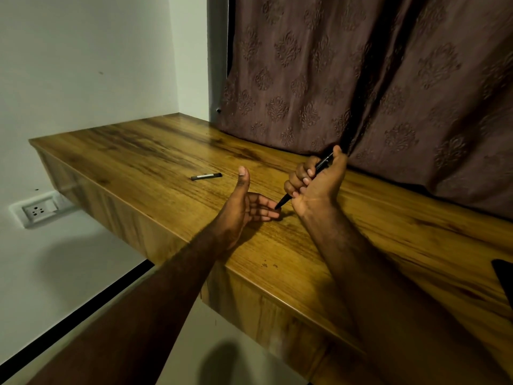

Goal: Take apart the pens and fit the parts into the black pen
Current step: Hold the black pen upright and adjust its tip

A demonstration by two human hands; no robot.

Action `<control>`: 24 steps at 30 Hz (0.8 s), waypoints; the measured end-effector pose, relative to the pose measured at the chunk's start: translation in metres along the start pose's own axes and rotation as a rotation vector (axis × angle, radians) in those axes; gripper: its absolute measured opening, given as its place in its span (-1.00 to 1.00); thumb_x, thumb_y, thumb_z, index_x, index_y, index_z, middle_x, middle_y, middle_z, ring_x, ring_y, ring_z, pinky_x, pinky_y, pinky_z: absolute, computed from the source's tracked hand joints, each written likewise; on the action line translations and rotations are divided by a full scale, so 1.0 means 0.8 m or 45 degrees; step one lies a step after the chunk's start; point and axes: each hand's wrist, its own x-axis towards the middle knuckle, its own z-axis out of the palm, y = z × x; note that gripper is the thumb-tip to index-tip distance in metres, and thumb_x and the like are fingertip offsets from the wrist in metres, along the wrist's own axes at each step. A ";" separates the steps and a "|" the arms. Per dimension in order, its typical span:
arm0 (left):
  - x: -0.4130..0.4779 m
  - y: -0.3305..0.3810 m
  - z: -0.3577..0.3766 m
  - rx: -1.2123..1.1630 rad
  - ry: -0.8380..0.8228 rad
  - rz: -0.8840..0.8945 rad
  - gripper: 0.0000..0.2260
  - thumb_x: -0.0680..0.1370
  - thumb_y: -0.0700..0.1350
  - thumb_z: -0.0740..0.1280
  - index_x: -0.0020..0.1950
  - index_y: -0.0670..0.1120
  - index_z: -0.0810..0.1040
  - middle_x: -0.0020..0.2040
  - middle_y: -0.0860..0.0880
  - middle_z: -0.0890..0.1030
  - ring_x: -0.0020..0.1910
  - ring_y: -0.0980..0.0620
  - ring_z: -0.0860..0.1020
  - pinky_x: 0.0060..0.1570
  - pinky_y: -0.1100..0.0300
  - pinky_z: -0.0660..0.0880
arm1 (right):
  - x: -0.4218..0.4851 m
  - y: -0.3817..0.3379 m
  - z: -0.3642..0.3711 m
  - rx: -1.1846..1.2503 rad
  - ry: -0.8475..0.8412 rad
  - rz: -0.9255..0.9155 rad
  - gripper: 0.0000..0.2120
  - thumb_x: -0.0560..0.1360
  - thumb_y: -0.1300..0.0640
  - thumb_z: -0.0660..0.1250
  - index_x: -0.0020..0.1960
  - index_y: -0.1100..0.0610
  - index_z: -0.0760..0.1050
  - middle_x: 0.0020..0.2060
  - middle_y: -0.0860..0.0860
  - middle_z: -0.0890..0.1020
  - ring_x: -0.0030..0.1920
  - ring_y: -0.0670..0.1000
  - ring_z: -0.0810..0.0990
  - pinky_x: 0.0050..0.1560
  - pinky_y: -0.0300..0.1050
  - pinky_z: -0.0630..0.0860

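Plaster wall took up the far left, with a socket (39, 210) low on it, beneath the edge of the wooden table (138, 151). Further along the tabletop lay a short dark pen piece (206, 176), flat and well apart from both hands, probably set aside so it would not roll away during the work. Whether it was a cap or a barrel section was hard to tell at that distance.

Next came the left hand (244, 207), released, thumb up and fingers (266, 209) straight, held low over the wood like a tray. That looked meant to catch or steady whatever came off the pen's end. The black pen (323, 163) slanted down so its tip met those fingers. The right hand (313, 184) was clenched around its middle, thumb along the upper barrel, a firm hold suited to twisting or pulling.

Behind hung a patterned brown curtain (361, 79), and a dark object (503, 276) poked in at the right edge.
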 end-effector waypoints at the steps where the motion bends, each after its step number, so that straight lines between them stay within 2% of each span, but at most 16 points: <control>1: -0.001 0.000 0.000 0.004 -0.001 -0.001 -0.10 0.29 0.48 -0.11 -0.10 -0.30 0.59 -0.17 -0.25 0.64 -0.17 -0.11 0.66 -0.06 0.11 0.52 | 0.000 0.000 0.000 -0.002 0.008 -0.007 -0.43 0.54 -0.23 0.01 -0.52 0.10 0.16 -0.65 -0.02 0.15 -0.62 -0.03 0.04 -0.47 -0.30 -0.02; 6: -0.002 0.001 0.000 0.023 0.000 0.007 -0.05 0.30 0.47 -0.12 -0.05 -0.37 0.58 -0.15 -0.26 0.65 -0.12 -0.15 0.65 0.01 0.07 0.51 | 0.000 0.001 0.003 0.012 0.005 -0.036 -0.44 0.54 -0.22 0.01 -0.51 0.10 0.16 -0.64 -0.02 0.14 -0.61 -0.04 0.02 -0.47 -0.31 0.00; 11: -0.001 0.000 0.002 0.021 0.007 0.017 -0.11 0.31 0.47 -0.08 -0.12 -0.32 0.59 -0.21 -0.20 0.66 -0.13 -0.16 0.65 -0.04 0.09 0.53 | -0.003 0.001 0.004 -0.002 -0.006 -0.039 -0.45 0.54 -0.19 0.01 -0.53 0.09 0.16 -0.64 -0.02 0.13 -0.60 -0.04 0.02 -0.47 -0.31 -0.02; 18: -0.003 0.000 0.002 0.040 0.007 0.034 -0.13 0.34 0.44 -0.05 -0.11 -0.35 0.58 -0.20 -0.23 0.65 -0.14 -0.15 0.65 -0.07 0.13 0.54 | -0.002 0.000 0.004 -0.004 -0.022 -0.020 -0.45 0.53 -0.20 0.00 -0.52 0.10 0.15 -0.64 -0.02 0.13 -0.61 -0.04 0.02 -0.45 -0.27 -0.05; 24: -0.002 -0.001 0.001 0.017 0.007 0.029 -0.18 0.34 0.43 -0.05 -0.18 -0.30 0.58 -0.22 -0.21 0.65 -0.19 -0.12 0.65 -0.07 0.10 0.52 | -0.003 0.001 0.005 0.006 -0.039 -0.003 -0.43 0.53 -0.22 0.00 -0.53 0.10 0.16 -0.65 -0.02 0.14 -0.62 -0.03 0.03 -0.45 -0.27 -0.04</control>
